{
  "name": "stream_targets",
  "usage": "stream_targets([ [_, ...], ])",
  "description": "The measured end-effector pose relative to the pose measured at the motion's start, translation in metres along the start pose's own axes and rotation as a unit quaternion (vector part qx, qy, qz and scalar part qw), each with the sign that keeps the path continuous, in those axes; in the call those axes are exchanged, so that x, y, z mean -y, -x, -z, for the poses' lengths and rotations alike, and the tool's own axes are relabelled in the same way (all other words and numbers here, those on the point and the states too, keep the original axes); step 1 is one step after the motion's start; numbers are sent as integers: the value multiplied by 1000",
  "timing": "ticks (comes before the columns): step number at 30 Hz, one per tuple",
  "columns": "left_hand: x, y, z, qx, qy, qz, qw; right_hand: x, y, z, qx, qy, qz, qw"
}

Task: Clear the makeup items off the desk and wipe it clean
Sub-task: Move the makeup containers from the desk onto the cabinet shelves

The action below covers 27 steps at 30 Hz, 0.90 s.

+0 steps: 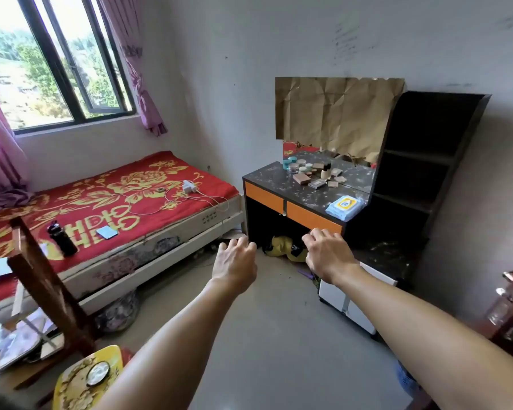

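A dark marbled desk with orange drawer fronts stands against the far wall. Several makeup items, jars, a small bottle and flat compacts, are clustered near its back by a mirror. A blue and yellow pack of wipes lies at the desk's front right corner. My left hand and my right hand reach forward in the air, short of the desk, fingers loosely curled and holding nothing.
A bed with a red floral cover fills the left side, carrying a black bottle and a charger. Dark shelves rise right of the desk. A white cabinet stands low on the right. A yellow bag lies under the desk.
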<state>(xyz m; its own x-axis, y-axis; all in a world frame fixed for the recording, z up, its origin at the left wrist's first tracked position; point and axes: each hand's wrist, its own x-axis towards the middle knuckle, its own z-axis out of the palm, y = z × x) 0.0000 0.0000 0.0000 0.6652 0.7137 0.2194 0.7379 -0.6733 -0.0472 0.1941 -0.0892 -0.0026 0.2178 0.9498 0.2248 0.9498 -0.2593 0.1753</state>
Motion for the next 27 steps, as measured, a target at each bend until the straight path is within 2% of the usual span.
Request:
stream_targets([
  [13, 18, -171, -47, -3, 28, 11, 1000, -65, -174, -65, 21, -25, 12, 999],
  [27, 75, -435, -145, 25, 56, -73, 995, -126, -408, -162, 73, -38, -73, 994],
])
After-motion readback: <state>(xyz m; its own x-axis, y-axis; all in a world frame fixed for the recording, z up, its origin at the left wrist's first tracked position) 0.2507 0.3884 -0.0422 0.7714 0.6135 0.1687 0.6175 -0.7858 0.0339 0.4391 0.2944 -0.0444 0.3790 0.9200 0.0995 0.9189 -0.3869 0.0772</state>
